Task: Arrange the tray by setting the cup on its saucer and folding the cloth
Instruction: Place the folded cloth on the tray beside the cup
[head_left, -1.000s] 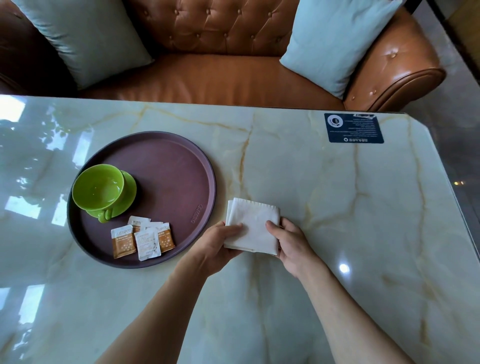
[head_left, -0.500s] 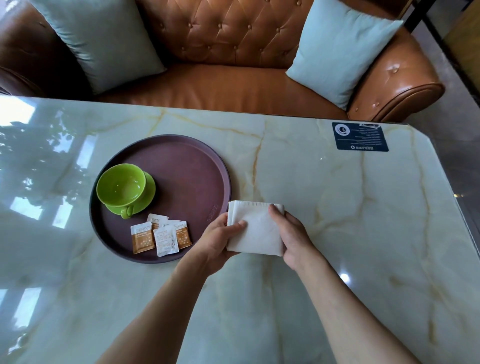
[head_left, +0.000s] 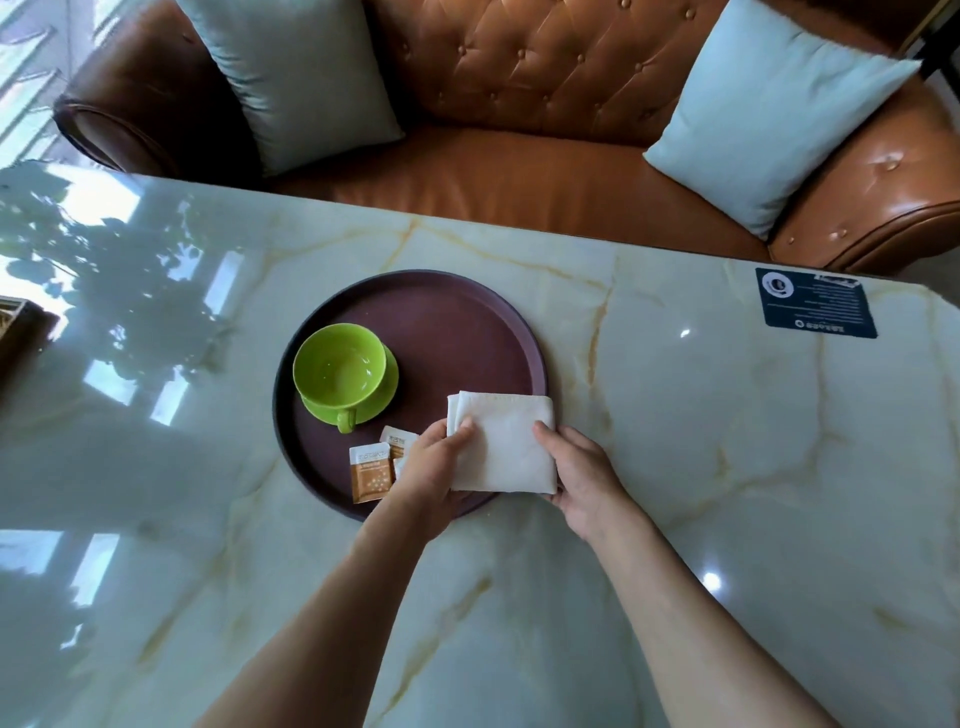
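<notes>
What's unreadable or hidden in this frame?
- Head view: the third sachet is mostly hidden behind the left hand.
- Print on the dark blue card is too small to read.
- Whether the folded white cloth touches the round maroon tray is unclear.
- Brown object is cut off by the left edge.

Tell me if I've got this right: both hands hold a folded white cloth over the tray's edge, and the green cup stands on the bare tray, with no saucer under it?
Not quite. The head view shows the green cup standing on its matching green saucer, not on the bare tray. The rest holds: the left hand and right hand hold the folded white cloth over the tray's edge.
</notes>
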